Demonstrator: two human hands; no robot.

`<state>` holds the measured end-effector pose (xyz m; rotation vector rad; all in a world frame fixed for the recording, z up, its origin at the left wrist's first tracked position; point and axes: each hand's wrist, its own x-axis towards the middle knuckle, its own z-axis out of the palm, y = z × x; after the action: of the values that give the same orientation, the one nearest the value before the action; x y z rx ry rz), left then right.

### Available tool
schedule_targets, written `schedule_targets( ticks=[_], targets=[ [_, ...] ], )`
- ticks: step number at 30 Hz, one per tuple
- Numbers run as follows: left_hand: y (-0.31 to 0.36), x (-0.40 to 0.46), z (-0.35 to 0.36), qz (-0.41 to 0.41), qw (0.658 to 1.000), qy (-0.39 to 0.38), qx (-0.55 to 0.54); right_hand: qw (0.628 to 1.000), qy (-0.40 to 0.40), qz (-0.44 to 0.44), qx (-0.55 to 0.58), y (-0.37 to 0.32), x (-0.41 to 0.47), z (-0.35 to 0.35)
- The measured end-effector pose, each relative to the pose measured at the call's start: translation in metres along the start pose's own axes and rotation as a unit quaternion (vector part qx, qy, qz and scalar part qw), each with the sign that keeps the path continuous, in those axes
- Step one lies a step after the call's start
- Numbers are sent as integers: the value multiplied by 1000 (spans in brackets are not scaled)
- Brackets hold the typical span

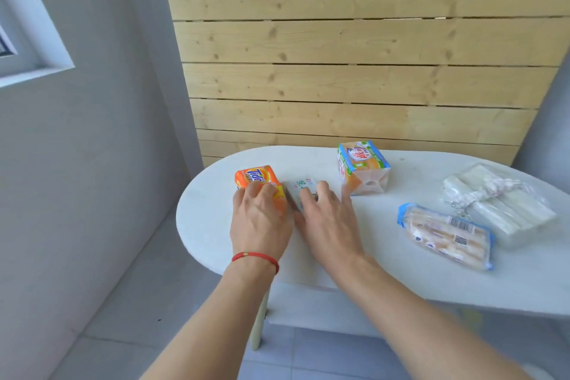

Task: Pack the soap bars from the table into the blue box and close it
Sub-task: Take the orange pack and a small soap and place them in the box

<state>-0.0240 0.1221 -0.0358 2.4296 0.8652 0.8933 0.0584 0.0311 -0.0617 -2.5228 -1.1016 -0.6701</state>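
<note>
Several wrapped soap packs lie on a white oval table (209,219). My left hand (260,220) rests on top of an orange soap pack (256,177) at the table's left end, fingers curled over it. Beside it, my right hand (327,219) lies over a small white soap bar with green print (303,185). An orange pack with a blue-green label (362,166) stands at the back. A blue-edged pack of pale bars (447,234) and a clear pack of white bars (505,210) lie to the right. No blue box is in view.
A wooden slat wall (339,55) stands behind the table. A grey wall with a window (18,25) is on the left. Grey tiled floor (129,318) shows below the table's front edge.
</note>
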Motion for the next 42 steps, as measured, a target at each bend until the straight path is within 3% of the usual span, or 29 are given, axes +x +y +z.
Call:
schedule_targets(
  ticks=[4, 9, 11, 13, 15, 18, 21, 22, 23, 24, 27, 29, 33, 37, 40, 42],
  targets=[
    [23, -18, -2, 28, 998, -58, -17, 991, -85, 91, 45, 22, -44, -36],
    [40, -41, -15, 74, 985, -137, -70, 984, -139, 113, 11, 51, -92, -69],
    [56, -55, -19, 132, 982, -132, -25, 983, -133, 120, 40, 68, -120, -86],
    [67, -69, -29, 178, 979, -93, -30, 974, -103, 139, 144, 80, -142, -103],
    [88, -106, -30, 239, 958, -121, -98, 937, -74, 188, 285, 103, -179, -124],
    [110, -170, -12, 308, 901, -273, -138, 853, -72, 296, 423, 143, -226, -140],
    [125, -205, 25, 277, 882, -360, -125, 700, -183, 396, 565, 179, -267, -139],
    [130, -213, 40, 255, 877, -389, -119, 666, -221, 414, 581, 191, -283, -136],
    [132, -217, 53, 243, 866, -422, -110, 658, -256, 423, 568, 198, -296, -132],
    [133, -220, 66, 244, 849, -457, -101, 672, -289, 427, 533, 204, -309, -129],
    [133, -238, 101, 258, 808, -523, -87, 785, -360, 376, 337, 214, -334, -122],
    [134, -256, 121, 244, 803, -537, -85, 815, -380, 361, 246, 219, -346, -115],
    [120, -299, 158, 220, 796, -564, -6, 831, -391, 390, 63, 220, -376, -96],
    [80, -305, 163, 365, 745, -529, 180, 845, -349, 402, -48, 194, -396, -66],
    [62, -300, 162, 409, 742, -498, 186, 843, -342, 404, -95, 182, -408, -46],
    [57, -301, 161, 396, 748, -506, 170, 822, -393, 391, -128, 180, -417, -38]
  ],
)
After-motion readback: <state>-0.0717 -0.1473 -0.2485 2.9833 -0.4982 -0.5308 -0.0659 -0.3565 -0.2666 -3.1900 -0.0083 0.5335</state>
